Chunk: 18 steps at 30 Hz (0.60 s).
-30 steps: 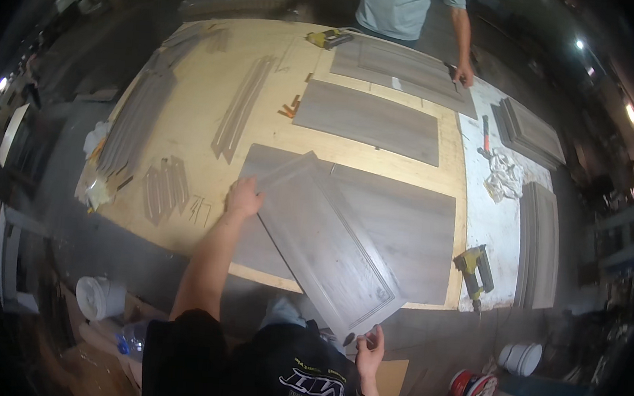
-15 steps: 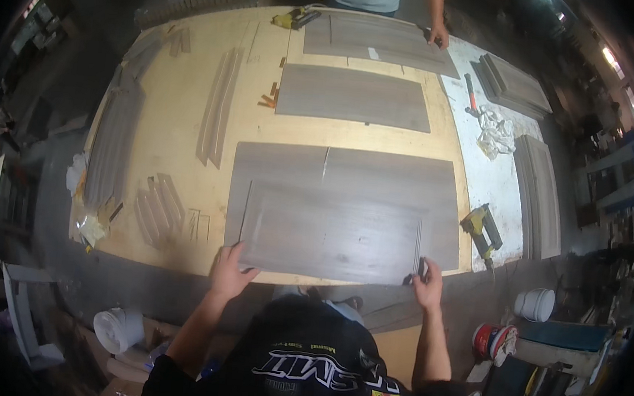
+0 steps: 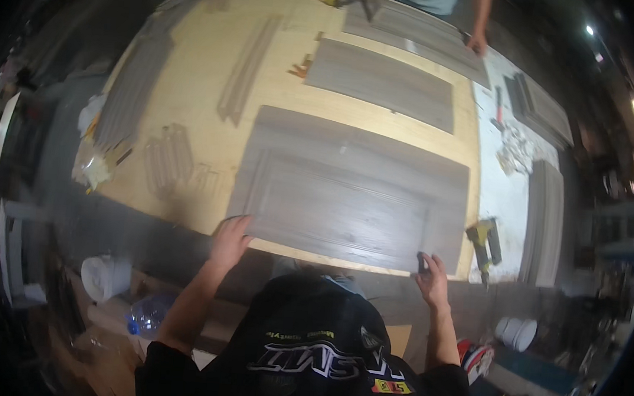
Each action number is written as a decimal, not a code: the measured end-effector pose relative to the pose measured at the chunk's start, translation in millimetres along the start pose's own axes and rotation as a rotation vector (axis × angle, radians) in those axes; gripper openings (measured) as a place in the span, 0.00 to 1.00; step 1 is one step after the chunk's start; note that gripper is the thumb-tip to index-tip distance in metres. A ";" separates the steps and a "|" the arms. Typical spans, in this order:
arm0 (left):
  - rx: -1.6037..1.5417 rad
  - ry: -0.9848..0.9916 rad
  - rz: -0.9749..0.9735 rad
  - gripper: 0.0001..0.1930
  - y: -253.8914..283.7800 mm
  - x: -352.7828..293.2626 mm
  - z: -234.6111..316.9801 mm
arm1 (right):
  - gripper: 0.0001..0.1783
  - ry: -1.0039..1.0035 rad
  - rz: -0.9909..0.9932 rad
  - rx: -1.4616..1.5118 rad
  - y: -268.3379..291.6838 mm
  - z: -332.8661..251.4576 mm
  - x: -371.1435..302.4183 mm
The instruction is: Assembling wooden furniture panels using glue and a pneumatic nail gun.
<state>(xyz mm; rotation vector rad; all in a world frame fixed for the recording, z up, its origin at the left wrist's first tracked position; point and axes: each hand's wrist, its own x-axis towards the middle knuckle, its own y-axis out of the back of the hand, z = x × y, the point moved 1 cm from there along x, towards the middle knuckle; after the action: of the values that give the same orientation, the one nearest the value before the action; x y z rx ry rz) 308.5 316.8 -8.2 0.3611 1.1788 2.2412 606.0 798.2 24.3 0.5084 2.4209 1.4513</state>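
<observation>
A large grey wood-grain panel [image 3: 358,153] lies at the table's near edge, with a rectangular outline on its near part. At its near left corner my left hand [image 3: 232,241] is closed over the edge, fingers on top. My right hand [image 3: 432,278] is at the near right edge, thumb and fingers pinching a small black thing [image 3: 422,263] against the panel; its kind is too blurred to tell. Beyond lies a smaller grey panel [image 3: 382,84]. To the right of the large panel rests a yellow-and-black power tool [image 3: 484,245].
Across the table [image 3: 202,55], a co-worker's hand [image 3: 477,44] touches a far grey panel [image 3: 426,39]. Grey strips [image 3: 249,70] and stacked boards [image 3: 136,87] lie left. A hammer [image 3: 498,106], crumpled plastic [image 3: 516,149] and more boards [image 3: 543,223] are right.
The view has shifted, so the table appears higher and tilted. Both my hands stay at the panel's near edge. The co-worker's other hand has come over the far panel with a dark strip.
</observation>
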 end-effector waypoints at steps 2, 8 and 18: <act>0.058 -0.027 0.085 0.29 -4.7 -5.1 -4.2 | 0.35 -0.038 0.072 0.120 -11.1 10.3 -2.6; 0.060 0.058 0.014 0.30 -21.9 -15.0 -28.9 | 0.27 -0.047 0.128 0.157 -5.6 4.1 -4.8; 0.103 0.183 0.010 0.34 -26.1 -24.1 -9.2 | 0.32 -0.110 0.179 0.161 -9.2 7.3 -29.0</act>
<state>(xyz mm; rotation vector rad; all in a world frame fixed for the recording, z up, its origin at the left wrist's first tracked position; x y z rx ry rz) 332.8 307.8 -34.2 0.2055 1.3927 2.2663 633.7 787.5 14.3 0.8382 2.4687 1.2614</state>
